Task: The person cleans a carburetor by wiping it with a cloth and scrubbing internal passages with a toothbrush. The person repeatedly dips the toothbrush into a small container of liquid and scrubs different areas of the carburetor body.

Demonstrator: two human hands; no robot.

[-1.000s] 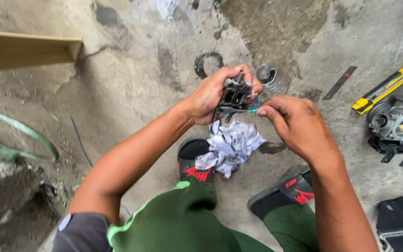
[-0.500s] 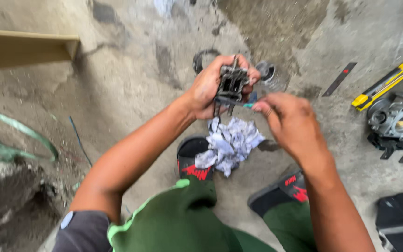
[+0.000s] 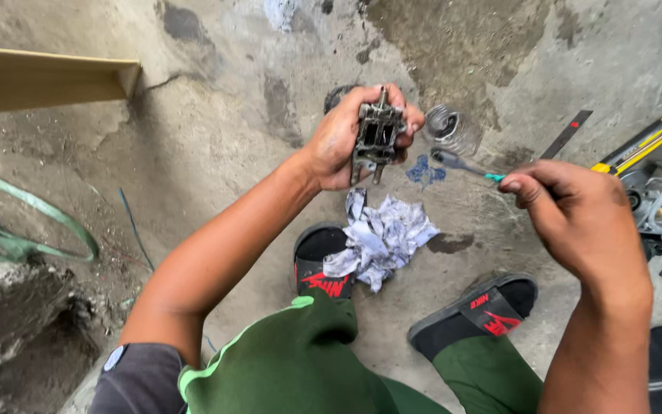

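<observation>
The left hand (image 3: 342, 138) gripped a grimy dark metal engine part with rectangular openings (image 3: 377, 136), held upright above the stained concrete floor (image 3: 239, 115). The right hand (image 3: 576, 215) pinched a small brush with a teal handle (image 3: 460, 162), its head just beside the part; most of the handle was hidden in the fingers. A crumpled white rag (image 3: 381, 238) lay below, against a black-and-red sandal (image 3: 322, 264).

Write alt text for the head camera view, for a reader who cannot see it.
A person crouching over a stained concrete floor holds a grimy metal engine part in the left hand and a small tool with a teal handle in the right hand. A crumpled rag lies between black sandals, more parts at right.
</observation>
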